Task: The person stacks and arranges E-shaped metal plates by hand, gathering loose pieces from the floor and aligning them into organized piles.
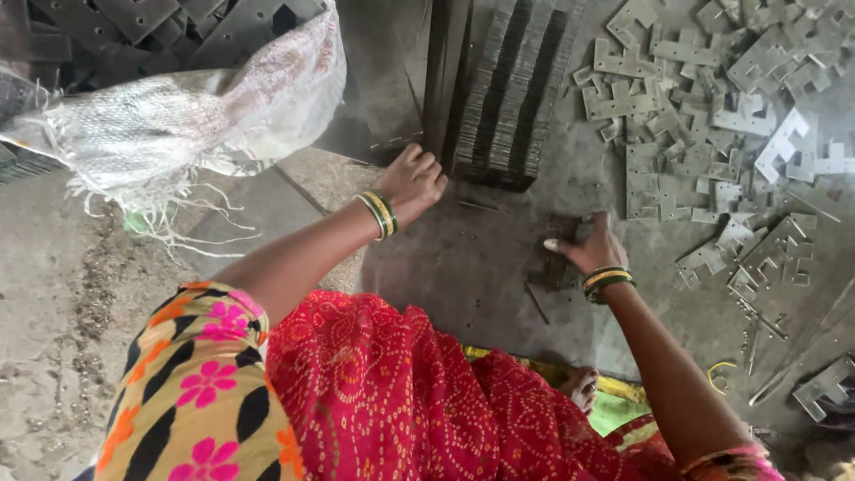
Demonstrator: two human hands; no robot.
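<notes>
We see left hand (414, 181) curled shut against upright plate stack (499, 98); right hand (588, 247) grips small plates (561, 258), beside stack's near end.

Single head-worn view — steeply downward, close over the floor (463, 276).

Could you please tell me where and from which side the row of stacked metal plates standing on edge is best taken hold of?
Probably at its near end, from the person's side. The stacked plates stand on edge, their near faces exposed, where the left hand already rests. Loose cut pieces crowd the right, and a woven sack lies to the left.
</notes>
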